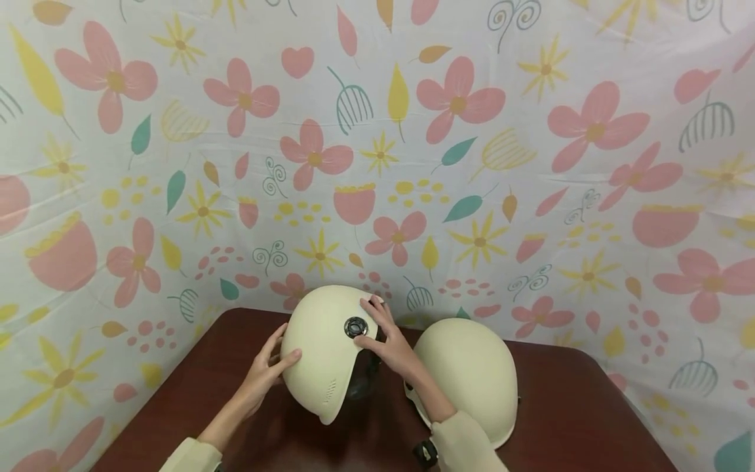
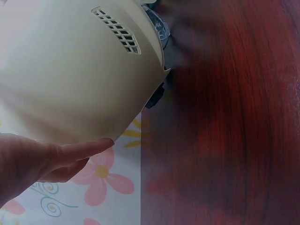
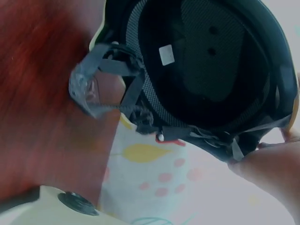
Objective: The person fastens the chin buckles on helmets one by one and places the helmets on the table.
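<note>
A cream helmet (image 1: 318, 341) is held tilted above the table, with its dark padded inside (image 3: 211, 61) seen from the right wrist. My left hand (image 1: 265, 370) holds its rounded left side, thumb on the near face and fingers behind. My right hand (image 1: 392, 344) grips the edge on the other side, its thumb by a round black vent (image 1: 356, 327). Some of its fingers are hidden. A slotted grille (image 2: 117, 30) shows near the helmet's lower rim. Dark chin straps (image 3: 133, 89) hang at the opening, with a clear plastic-wrapped part (image 3: 84, 89).
A second cream helmet (image 1: 472, 373) rests dome up on the dark red-brown table (image 1: 554, 406), to the right and partly behind my right forearm. A black strap piece (image 1: 426, 452) lies by its near edge. Flower-patterned cloth (image 1: 377, 164) hangs behind the table.
</note>
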Demonstrator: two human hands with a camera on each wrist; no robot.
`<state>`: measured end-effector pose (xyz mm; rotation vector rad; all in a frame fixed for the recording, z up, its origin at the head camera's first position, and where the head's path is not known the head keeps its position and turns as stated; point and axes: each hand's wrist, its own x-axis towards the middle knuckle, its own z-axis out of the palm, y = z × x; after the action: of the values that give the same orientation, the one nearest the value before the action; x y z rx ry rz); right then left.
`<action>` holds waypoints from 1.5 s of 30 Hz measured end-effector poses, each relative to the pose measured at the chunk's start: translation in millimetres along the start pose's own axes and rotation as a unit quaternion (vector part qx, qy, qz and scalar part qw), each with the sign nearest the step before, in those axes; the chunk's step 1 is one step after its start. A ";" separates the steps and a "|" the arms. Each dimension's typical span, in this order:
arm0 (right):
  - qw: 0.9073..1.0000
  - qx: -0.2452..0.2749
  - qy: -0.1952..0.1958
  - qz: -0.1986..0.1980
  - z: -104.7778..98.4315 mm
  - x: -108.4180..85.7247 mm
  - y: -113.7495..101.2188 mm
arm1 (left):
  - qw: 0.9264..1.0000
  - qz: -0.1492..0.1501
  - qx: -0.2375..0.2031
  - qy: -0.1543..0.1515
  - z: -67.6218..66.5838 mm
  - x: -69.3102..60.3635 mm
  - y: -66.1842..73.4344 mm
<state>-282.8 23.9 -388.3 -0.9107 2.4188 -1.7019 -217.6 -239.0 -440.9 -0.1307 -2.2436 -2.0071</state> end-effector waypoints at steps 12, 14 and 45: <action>0.998 -0.051 0.015 -0.015 -2.1 1.0 -7.7 | 0.998 -0.002 -0.053 -0.044 -5.4 6.0 -9.2; 0.998 -0.058 0.027 -0.018 -1.3 -0.4 -9.1 | 0.996 0.004 -0.061 -0.060 -7.0 5.5 -9.7; 0.984 -0.156 0.082 -0.024 2.5 -10.9 0.6 | 0.993 -0.023 -0.045 -0.107 -4.4 1.8 -28.5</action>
<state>-273.2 27.3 -393.0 -0.8959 2.8548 -1.4910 -223.5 -246.6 -468.1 -0.3207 -2.2962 -2.2154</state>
